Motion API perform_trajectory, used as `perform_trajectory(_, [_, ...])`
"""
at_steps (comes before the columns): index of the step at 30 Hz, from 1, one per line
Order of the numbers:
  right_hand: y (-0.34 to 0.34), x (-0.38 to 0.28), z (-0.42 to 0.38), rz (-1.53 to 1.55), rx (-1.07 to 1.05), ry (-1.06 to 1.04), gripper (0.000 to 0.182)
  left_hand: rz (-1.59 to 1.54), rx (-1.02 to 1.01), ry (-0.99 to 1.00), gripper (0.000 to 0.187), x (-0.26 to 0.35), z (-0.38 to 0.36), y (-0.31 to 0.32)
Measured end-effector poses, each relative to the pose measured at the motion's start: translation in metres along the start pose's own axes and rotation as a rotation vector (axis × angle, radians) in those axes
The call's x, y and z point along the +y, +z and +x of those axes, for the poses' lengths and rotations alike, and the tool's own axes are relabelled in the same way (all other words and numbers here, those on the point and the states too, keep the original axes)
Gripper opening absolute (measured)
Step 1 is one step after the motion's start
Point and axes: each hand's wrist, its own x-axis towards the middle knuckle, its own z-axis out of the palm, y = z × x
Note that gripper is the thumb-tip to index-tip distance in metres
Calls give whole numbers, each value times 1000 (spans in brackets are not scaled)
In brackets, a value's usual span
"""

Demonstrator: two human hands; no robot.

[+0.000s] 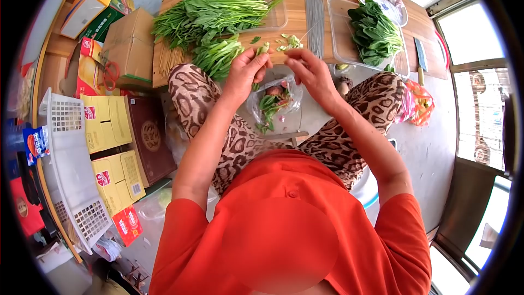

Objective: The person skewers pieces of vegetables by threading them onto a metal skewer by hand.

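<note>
Below my hands, a plastic bag [296, 98] of leafy scraps is lying between my knees. My left hand [245, 71] is pinching a pale green piece [263, 48] at the near edge of the table [297, 0]. My right hand [316, 76] is hovering beside it, fingers curling; I cannot tell whether they are gripping anything. I judge I am picking this piece over, which is calling for a steady left pinch and light right fingertips. Pale trimmings [288, 42] are lying just beyond, then thin skewers [315, 22].
</note>
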Motion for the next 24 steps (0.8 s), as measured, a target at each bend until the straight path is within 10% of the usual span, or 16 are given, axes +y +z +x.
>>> perform_trajectory(4, [15,-3,24,13,72,-222,20,82,-28,-23,20,-9,-3,9])
perform_trajectory(24, [-14,26,27,321,-188,28,26,-116,100,-104,25,-13,18,7])
